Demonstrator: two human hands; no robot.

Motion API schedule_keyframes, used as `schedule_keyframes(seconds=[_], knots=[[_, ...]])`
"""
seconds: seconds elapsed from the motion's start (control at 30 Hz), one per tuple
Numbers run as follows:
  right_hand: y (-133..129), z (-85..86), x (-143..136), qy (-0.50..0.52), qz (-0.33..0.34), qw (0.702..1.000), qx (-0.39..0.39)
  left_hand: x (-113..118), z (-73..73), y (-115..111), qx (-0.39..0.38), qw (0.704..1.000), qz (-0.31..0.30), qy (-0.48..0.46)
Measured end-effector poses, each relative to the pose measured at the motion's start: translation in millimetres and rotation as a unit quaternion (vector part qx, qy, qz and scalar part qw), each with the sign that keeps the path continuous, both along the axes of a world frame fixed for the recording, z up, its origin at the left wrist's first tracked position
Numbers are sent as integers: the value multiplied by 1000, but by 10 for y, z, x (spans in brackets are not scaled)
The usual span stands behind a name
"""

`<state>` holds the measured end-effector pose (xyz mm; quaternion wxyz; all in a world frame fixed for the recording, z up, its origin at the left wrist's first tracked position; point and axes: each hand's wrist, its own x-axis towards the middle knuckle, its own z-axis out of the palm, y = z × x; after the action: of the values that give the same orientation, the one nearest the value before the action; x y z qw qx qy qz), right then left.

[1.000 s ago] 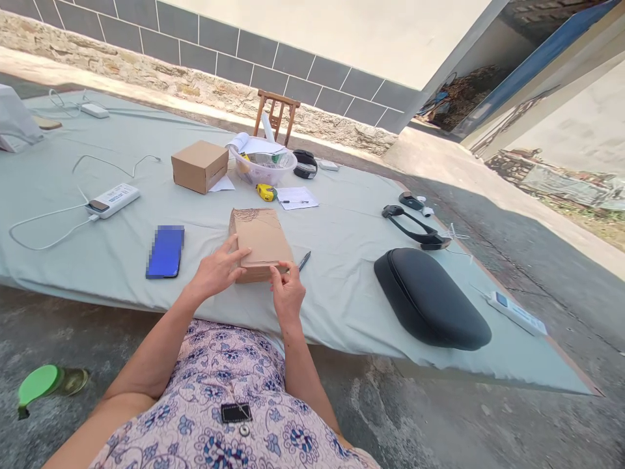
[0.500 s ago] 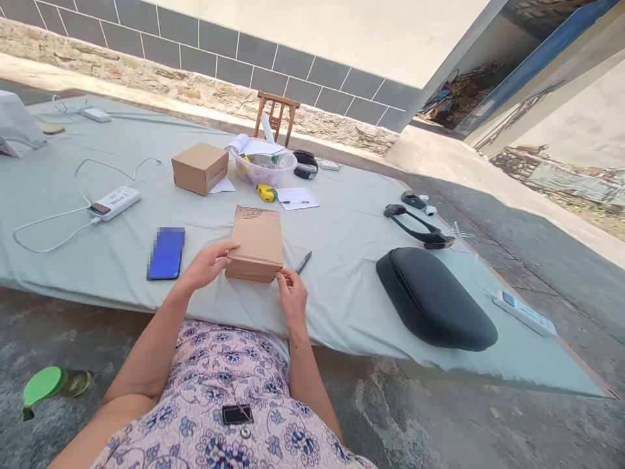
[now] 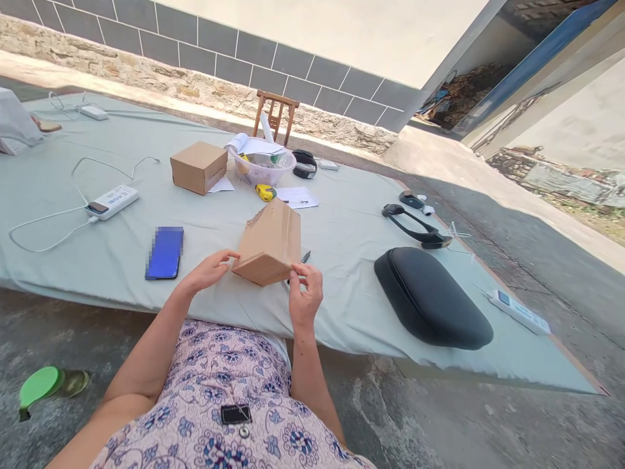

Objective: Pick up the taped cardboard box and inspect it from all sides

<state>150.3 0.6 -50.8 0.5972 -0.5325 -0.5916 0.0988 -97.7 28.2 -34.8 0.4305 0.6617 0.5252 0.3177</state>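
A brown cardboard box (image 3: 268, 241) is tilted up on one edge on the cloth-covered table in front of me. My right hand (image 3: 305, 293) pinches its near right corner between thumb and fingers. At the near left corner, the fingertips of my left hand (image 3: 209, 270) touch the cardboard, fingers stretched out and thumb apart. Partly hidden behind the box and my right hand lies a dark pen (image 3: 306, 256). A phone with a blue screen (image 3: 165, 253) rests to the left of my left hand.
Beyond stand a second cardboard box (image 3: 199, 167), a plastic basin (image 3: 261, 170) of items, a yellow tape measure (image 3: 265, 191) and paper (image 3: 299, 197). A black padded case (image 3: 432, 296) and a black headset (image 3: 417, 228) lie right; a white power strip (image 3: 112, 202) lies left.
The box has gone from lying flat to tilted, its right side raised and turned. My right hand has moved up and right with its corner; my left hand has barely moved.
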Motion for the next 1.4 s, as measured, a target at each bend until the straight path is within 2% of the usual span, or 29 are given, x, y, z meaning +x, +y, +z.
schedule_keyframes(seconds=[0.1, 0.23, 0.3, 0.4, 0.5, 0.67, 0.77, 0.93, 1.03, 1.17, 1.27, 1.4], knots=[[-13, 52, -67, -41, 20, 999, 26, 26, -1, 6, 24, 996, 50, 75], [2, 41, -193, -71, 44, 996, 19, 147, 126, -48, 93, 984, 152, 14], [9, 32, -248, -77, 55, 995, 19, 239, 203, -103, 145, 978, 150, -4], [12, 29, -294, -76, 61, 995, 29, 382, 244, -166, 191, 975, 102, 47], [13, 33, -291, -80, 57, 995, 27, 477, 198, -172, 194, 972, 88, 96], [24, -7, -247, -59, 73, 995, 29, 482, 116, -126, 210, 966, 103, 107], [48, -115, -219, -10, 66, 998, -2, 438, 96, -110, 204, 968, 114, 97], [81, -295, -154, 19, 79, 989, -126, 358, 97, -96, 208, 964, 163, 14], [65, -294, -116, 20, 72, 990, -116, 334, 101, -77, 167, 962, 192, -99], [22, -199, -73, 40, 69, 995, -68, 316, 63, -22, 30, 955, 180, -234], [-1, -133, -43, 33, 42, 998, -31, 301, 22, 12, -9, 962, 166, -218], [-12, -114, -63, -14, 53, 998, -37, 322, 21, -10, 8, 968, 176, -178]])
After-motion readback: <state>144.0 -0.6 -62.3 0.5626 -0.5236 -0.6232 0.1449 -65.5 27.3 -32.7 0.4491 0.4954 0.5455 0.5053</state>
